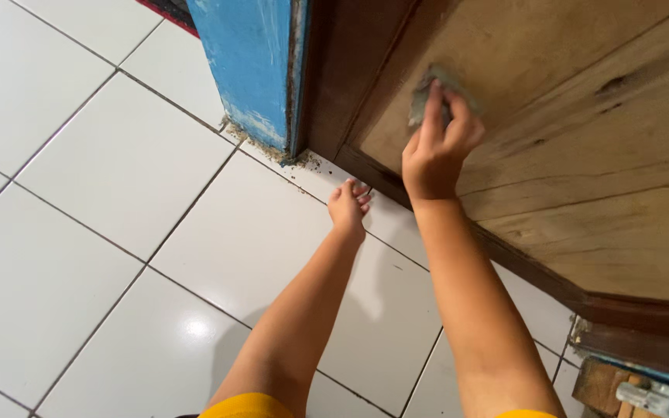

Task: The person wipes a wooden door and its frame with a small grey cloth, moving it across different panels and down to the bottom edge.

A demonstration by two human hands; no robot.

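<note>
We see the left hand point(348, 205) resting loose on the white tile floor point(118, 170), fingers empty. Right hand point(437, 151) presses a grey abrasive pad point(425, 97) against the wooden door panel point(582, 155), fingers closed over it. Panel looks bare, dull; grit near blue frame point(253, 70) remains.

The floor point(118, 255) is laid with glossy white square tiles with thin dark grout lines, filling the left and lower frame. Gritty dark debris point(303, 161) lies along it at upper centre. The left hand point(348, 205) rests on a tile at centre.
</note>
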